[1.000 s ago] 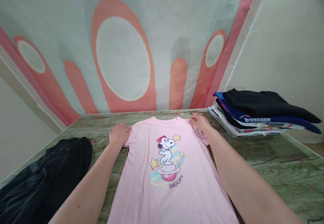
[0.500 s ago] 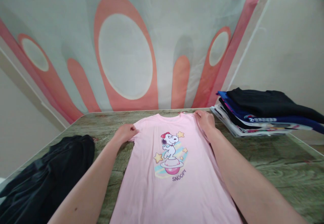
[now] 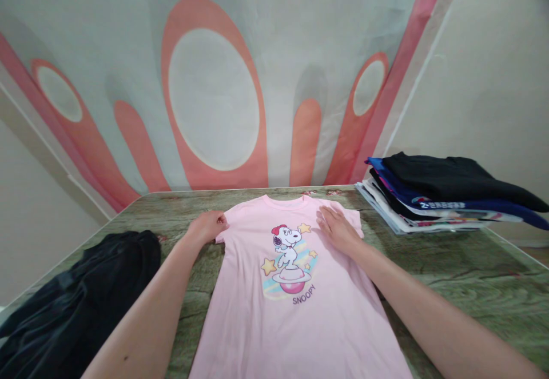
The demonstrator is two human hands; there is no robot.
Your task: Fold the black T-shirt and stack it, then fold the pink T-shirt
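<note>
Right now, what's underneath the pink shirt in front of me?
The pink shirt lies on the wood-patterned tabletop, which shows to either side of it. Whatever the fabric covers can't be seen.

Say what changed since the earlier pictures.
The right hand let go of the pink shirt at the right shoulder and moved nearer and inward, onto its front. The left hand, fingers now curled, stayed at the left sleeve; the dark clothes and folded stack stayed put.

The shirt [image 3: 266, 333] lies centrally on the table [image 3: 476, 279]. A garment [image 3: 81, 293] lies to its left; a clothes stack [image 3: 446, 179] sits rear right. A backdrop [image 3: 343, 19] stands behind.
</note>
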